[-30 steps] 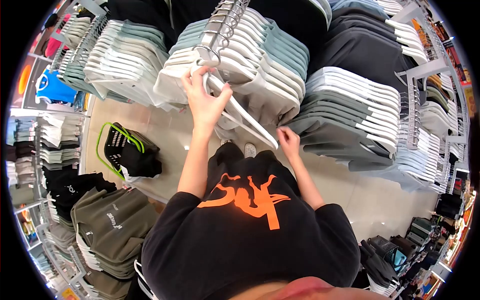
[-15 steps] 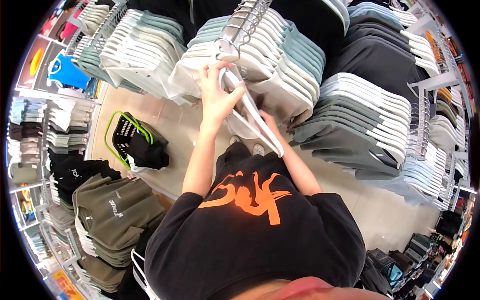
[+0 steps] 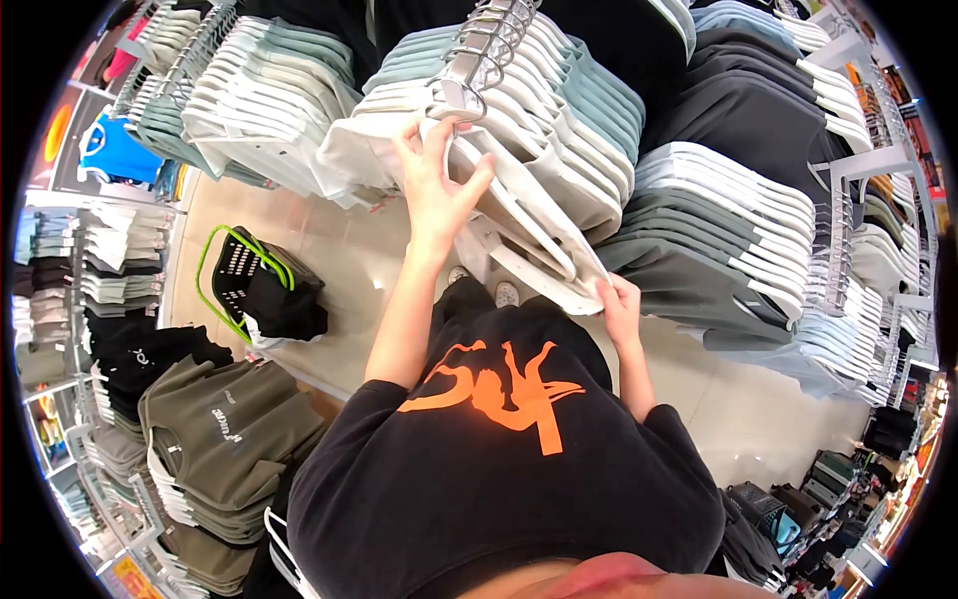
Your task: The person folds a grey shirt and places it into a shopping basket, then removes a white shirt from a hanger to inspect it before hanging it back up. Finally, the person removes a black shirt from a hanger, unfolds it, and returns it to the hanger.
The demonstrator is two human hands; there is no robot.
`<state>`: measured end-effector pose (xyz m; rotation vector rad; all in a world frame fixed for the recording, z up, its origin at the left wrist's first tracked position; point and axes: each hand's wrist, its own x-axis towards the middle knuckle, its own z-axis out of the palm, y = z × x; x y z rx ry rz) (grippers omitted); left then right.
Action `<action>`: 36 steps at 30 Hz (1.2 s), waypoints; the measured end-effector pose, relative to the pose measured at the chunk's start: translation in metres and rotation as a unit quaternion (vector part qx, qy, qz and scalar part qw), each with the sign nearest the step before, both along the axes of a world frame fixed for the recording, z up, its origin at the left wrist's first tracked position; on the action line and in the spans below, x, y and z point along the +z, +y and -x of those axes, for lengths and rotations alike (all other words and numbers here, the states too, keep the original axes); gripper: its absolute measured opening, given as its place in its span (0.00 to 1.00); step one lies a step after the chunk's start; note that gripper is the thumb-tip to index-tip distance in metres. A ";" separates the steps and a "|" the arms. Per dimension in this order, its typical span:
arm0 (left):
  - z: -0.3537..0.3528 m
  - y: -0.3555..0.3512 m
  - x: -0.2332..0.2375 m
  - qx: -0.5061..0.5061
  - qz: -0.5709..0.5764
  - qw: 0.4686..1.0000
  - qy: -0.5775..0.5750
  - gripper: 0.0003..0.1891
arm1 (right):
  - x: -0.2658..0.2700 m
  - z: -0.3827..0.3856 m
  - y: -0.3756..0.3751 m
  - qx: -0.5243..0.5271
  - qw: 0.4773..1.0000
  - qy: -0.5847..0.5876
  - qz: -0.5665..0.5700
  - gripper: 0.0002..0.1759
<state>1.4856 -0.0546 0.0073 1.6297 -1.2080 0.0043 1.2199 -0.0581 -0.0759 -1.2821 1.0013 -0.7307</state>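
My left hand [image 3: 439, 185] is near the top of a white hanger [image 3: 519, 215], its finger and thumb curved around the neck beneath the rail's end. A pale shirt [image 3: 544, 200] hangs at the front of the row, spread beside the hanger. My right hand [image 3: 619, 299] pinches the shirt's pale fabric at its right shoulder. Behind it, more white and grey-green shirts [image 3: 599, 100] hang closely packed on the metal rail [image 3: 465, 80].
A black basket [image 3: 239, 270] with green handles stands on the floor at left, holding dark clothing. Dark grey shirts [image 3: 679, 250] hang at right. Olive shirts [image 3: 235, 424] hang at lower left.
My right hand has moved right and up from behind the hanger to the shirt's shoulder. The shirt's fabric is now spread out to the right along the hanger.
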 end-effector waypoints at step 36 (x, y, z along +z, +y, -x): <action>-0.068 0.057 -0.166 -0.218 -0.114 0.910 0.335 0.22 | -0.056 -0.193 0.042 -0.181 0.953 0.225 0.092 0.28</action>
